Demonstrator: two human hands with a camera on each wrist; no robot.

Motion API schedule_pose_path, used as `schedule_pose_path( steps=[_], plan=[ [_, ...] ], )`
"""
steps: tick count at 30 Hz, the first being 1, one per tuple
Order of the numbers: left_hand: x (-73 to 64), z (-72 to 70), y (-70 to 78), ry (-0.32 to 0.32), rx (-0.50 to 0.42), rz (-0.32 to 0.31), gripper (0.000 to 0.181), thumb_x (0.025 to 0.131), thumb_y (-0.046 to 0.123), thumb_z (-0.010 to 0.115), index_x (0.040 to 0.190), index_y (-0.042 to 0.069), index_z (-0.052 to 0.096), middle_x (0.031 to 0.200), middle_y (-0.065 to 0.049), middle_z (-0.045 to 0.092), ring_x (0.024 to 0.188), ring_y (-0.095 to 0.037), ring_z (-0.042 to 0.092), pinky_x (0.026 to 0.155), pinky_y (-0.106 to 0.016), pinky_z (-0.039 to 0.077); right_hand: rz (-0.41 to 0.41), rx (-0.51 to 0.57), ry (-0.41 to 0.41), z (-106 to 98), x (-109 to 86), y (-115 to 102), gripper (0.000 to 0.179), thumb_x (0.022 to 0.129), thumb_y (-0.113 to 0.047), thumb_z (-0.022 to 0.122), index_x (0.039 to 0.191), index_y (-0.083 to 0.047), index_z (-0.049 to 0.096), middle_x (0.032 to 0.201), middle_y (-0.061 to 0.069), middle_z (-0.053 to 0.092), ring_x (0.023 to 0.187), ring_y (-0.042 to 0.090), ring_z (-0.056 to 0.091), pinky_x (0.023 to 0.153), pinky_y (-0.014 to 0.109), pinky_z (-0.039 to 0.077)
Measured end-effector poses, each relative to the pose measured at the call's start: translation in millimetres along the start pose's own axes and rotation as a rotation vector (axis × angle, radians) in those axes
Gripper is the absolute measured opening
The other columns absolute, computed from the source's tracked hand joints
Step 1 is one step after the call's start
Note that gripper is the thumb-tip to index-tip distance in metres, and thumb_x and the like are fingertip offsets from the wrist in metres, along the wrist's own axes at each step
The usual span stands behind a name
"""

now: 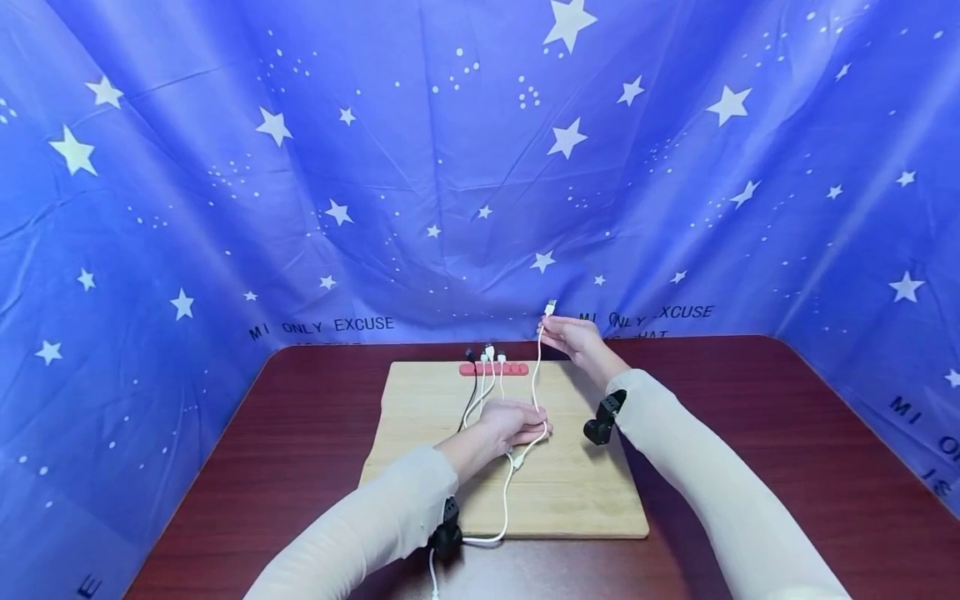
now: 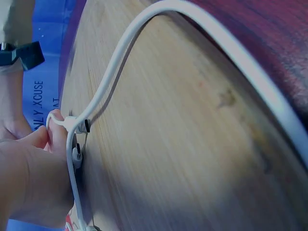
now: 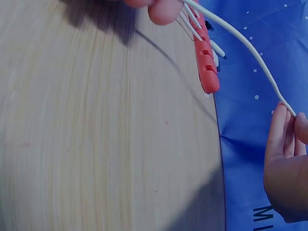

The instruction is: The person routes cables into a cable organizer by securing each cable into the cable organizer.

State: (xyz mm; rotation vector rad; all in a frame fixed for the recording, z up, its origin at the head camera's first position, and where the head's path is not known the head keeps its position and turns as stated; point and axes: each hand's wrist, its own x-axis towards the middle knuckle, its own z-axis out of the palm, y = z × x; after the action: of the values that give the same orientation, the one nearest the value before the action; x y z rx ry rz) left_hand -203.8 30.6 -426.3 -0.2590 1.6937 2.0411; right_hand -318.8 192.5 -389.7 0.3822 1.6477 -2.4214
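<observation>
My right hand (image 1: 576,337) pinches a white USB cable (image 1: 536,367) just below its plug (image 1: 551,307), which points up beyond the board's far edge. Lower down, over the middle of the wooden board (image 1: 585,483), my left hand (image 1: 513,423) pinches the same cable between thumb and fingers. Between the two hands the cable runs in a loose curve. A red cable holder (image 3: 207,72) with slots lies along the far edge; several white cables and a black one (image 1: 474,387) sit in its left part. Slots at its right end hold nothing.
The board lies on a dark red table (image 1: 285,467). White cable lengths cross the board and hang over its near edge, by a small joint (image 1: 517,462). A blue star-printed curtain (image 1: 450,167) stands behind and at both sides.
</observation>
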Motion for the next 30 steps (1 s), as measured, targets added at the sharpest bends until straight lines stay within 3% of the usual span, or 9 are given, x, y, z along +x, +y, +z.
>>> schedule_pose_path(
  steps=[7, 14, 18, 23, 27, 30],
  plan=[
    [-6.5, 0.1, -0.3, -0.018, 0.001, -0.013, 0.025, 0.083, -0.011, 0.064, 0.107, -0.014, 0.064, 0.08, -0.02, 0.074, 0.071, -0.019, 0.073, 0.078, -0.031, 0.063, 0.033, -0.086, -0.042, 0.6, 6.2, 5.9, 0.041, 0.093, 0.003, 0.056, 0.133, 0.007, 0.049, 0.069, 0.0, 0.071, 0.068, 0.009, 0.069, 0.072, 0.02, 0.062],
    [-14.8, -3.9, -4.7, 0.02, 0.012, -0.004, 0.025, 0.081, -0.014, 0.064, 0.105, -0.015, 0.065, 0.084, -0.024, 0.073, 0.067, -0.019, 0.073, 0.075, -0.031, 0.063, 0.04, -0.192, -0.067, -0.2, 8.7, 16.6, 0.033, 0.094, 0.0, 0.056, 0.127, 0.005, 0.054, 0.075, -0.001, 0.072, 0.073, 0.008, 0.069, 0.071, 0.018, 0.061],
    [-16.7, -4.4, -4.7, 0.033, 0.002, 0.008, 0.026, 0.08, -0.014, 0.065, 0.105, -0.016, 0.065, 0.089, -0.027, 0.072, 0.07, -0.022, 0.074, 0.074, -0.03, 0.063, 0.031, -0.181, -0.053, 0.2, 13.0, 18.1, 0.029, 0.092, 0.003, 0.057, 0.121, 0.006, 0.058, 0.078, 0.003, 0.073, 0.071, 0.01, 0.069, 0.071, 0.019, 0.062],
    [-18.8, -3.2, -4.5, 0.039, -0.002, 0.008, 0.026, 0.08, -0.014, 0.065, 0.106, -0.015, 0.065, 0.094, -0.028, 0.071, 0.075, -0.024, 0.075, 0.075, -0.029, 0.063, 0.053, -0.153, -0.041, 1.3, 16.0, 21.1, 0.016, 0.09, 0.006, 0.058, 0.1, -0.002, 0.068, 0.073, 0.003, 0.073, 0.074, 0.013, 0.07, 0.071, 0.02, 0.062],
    [-21.7, -2.0, -5.0, 0.034, 0.002, -0.005, 0.026, 0.081, -0.013, 0.065, 0.106, -0.014, 0.065, 0.096, -0.028, 0.071, 0.074, -0.023, 0.074, 0.075, -0.029, 0.063, 0.072, -0.142, -0.059, 1.6, 16.1, 23.7, 0.017, 0.091, 0.008, 0.057, 0.086, -0.004, 0.068, 0.069, 0.003, 0.071, 0.072, 0.013, 0.07, 0.07, 0.02, 0.062],
    [-24.1, -2.0, -4.7, 0.027, -0.001, -0.014, 0.026, 0.082, -0.013, 0.064, 0.108, -0.015, 0.064, 0.097, -0.028, 0.071, 0.074, -0.022, 0.074, 0.076, -0.029, 0.063, 0.08, -0.158, -0.087, 2.2, 17.2, 22.7, 0.014, 0.091, 0.007, 0.057, 0.087, -0.003, 0.067, 0.07, 0.003, 0.071, 0.07, 0.012, 0.069, 0.07, 0.02, 0.062]
  ],
)
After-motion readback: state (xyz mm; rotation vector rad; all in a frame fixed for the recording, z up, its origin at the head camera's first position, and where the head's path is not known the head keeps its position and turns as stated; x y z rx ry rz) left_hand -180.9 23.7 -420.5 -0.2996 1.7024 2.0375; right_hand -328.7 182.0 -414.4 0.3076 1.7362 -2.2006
